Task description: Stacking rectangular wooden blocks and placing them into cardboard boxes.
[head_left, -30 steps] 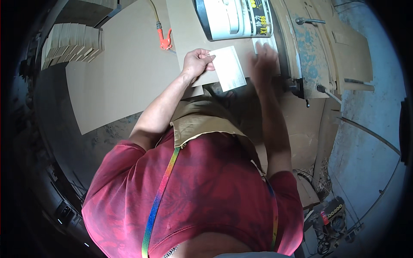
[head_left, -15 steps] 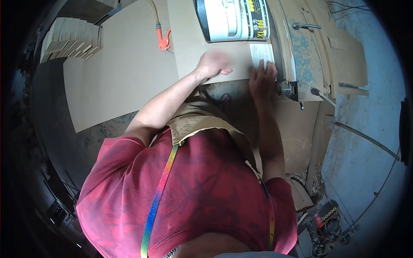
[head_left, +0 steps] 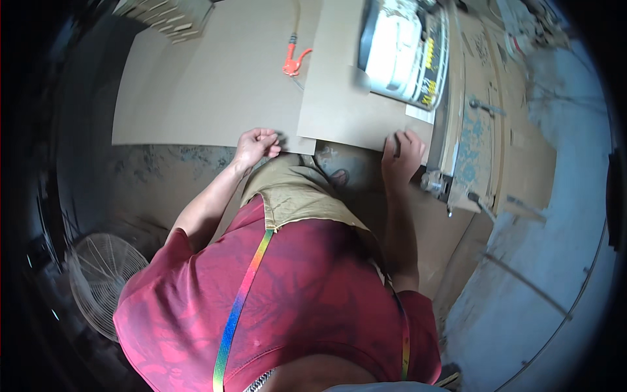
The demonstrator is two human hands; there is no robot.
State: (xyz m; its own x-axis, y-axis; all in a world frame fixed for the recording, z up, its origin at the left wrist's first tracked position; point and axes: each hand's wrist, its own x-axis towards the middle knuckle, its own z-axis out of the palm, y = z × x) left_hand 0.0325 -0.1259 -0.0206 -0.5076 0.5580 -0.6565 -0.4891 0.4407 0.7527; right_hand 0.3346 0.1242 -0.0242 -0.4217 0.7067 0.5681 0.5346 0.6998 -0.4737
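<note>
My left hand (head_left: 257,146) is at the front edge of a large tan board (head_left: 196,85), its fingers curled together. Whether anything is between them is hidden. Over the front edge of a second tan board (head_left: 346,117), my right hand (head_left: 402,157) rests with its fingers bent and slightly apart, holding nothing I can see. Just beyond it, a white rectangular piece (head_left: 420,114) lies partly covered by a white tub (head_left: 395,55) with a dark printed side.
A red air blow gun (head_left: 292,65) on a hose lies on the left board. Stacked wooden strips (head_left: 173,19) are at the far left. A machine with metal clamp handles (head_left: 484,106) stands along the right. A round fan (head_left: 108,281) is at lower left.
My left hand has moved left and back to the board's front edge. My right hand has drawn back off the white piece. The view has shifted, bringing the fan into sight.
</note>
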